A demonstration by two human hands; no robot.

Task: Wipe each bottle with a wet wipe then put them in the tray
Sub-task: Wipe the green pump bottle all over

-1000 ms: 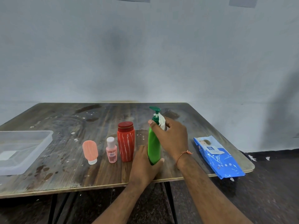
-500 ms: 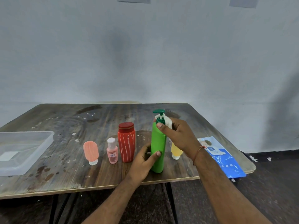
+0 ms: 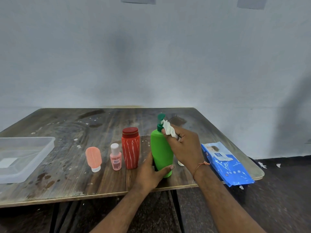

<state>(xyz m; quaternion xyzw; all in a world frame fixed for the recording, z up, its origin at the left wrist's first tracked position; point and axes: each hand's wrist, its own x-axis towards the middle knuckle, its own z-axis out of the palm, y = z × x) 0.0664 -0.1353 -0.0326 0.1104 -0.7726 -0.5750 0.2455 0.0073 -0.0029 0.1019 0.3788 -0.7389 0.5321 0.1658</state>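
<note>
Centre frame: left hand (image 3: 149, 172) grips the tall green plastic pump bottle (image 3: 161, 153) at its base; right hand (image 3: 183, 145) pinches a crumpled white wet wipe (image 3: 168, 129) against its neck. Clear plastic tray (image 3: 50, 145), left edge, appears empty; three bottles stand unwiped.

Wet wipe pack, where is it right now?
The blue wet wipe pack lies at the table's right edge in the head view, overhanging the near corner, just right of the right hand.
</note>
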